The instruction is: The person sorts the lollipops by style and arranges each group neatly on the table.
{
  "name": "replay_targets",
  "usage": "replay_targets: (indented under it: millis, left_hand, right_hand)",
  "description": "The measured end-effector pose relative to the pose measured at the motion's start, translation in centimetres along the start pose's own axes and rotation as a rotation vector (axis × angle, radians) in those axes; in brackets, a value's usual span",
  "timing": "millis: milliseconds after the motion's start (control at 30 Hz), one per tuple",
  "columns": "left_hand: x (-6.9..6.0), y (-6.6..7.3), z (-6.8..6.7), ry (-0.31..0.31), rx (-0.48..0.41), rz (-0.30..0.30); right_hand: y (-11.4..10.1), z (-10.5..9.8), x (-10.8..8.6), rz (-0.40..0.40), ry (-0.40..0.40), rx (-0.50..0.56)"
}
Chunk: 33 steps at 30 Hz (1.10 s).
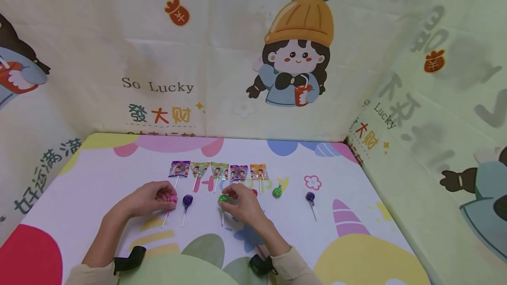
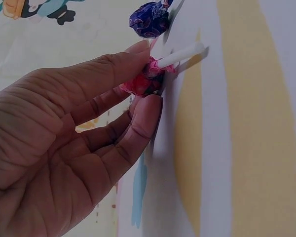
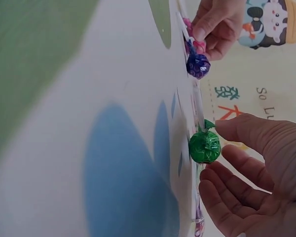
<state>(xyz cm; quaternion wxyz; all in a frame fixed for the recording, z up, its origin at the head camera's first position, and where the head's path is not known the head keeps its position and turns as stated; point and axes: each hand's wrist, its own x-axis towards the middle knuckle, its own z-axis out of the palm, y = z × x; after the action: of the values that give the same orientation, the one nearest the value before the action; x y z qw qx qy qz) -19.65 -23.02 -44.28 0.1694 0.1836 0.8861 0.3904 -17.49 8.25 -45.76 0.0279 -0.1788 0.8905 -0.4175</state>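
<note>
My left hand (image 1: 148,198) pinches a pink-wrapped lollipop (image 2: 140,84) between thumb and fingers, its white stick pointing toward me. Just right of it a purple lollipop (image 1: 187,201) lies on the table. My right hand (image 1: 243,206) is around a green round lollipop (image 3: 205,147); in the right wrist view the thumb is by the wrapper's twisted end and the loosely bent fingers stand slightly apart from the ball. A red lollipop (image 1: 255,192) is mostly hidden behind that hand. Further right lie another green lollipop (image 1: 277,191) and a purple lollipop (image 1: 310,197).
Behind the hands, several flat-packed lollipops, among them a purple packet (image 1: 179,169) and an orange packet (image 1: 259,171), form a row. The patterned table (image 1: 380,254) meets a printed cloth wall (image 1: 229,56) at the back and sides.
</note>
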Motion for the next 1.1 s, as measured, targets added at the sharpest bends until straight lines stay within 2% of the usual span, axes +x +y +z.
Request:
replay_targets:
  millis: [467, 1100]
  left_hand:
    - [0.26, -0.68, 0.38, 0.009, 0.005, 0.020]
    - [0.21, -0.49, 0.42, -0.002, -0.006, -0.004]
  right_hand:
    - [0.85, 0.34, 0.39, 0.025, -0.028, 0.006]
    - [0.44, 0.47, 0.50, -0.014, -0.025, 0.018]
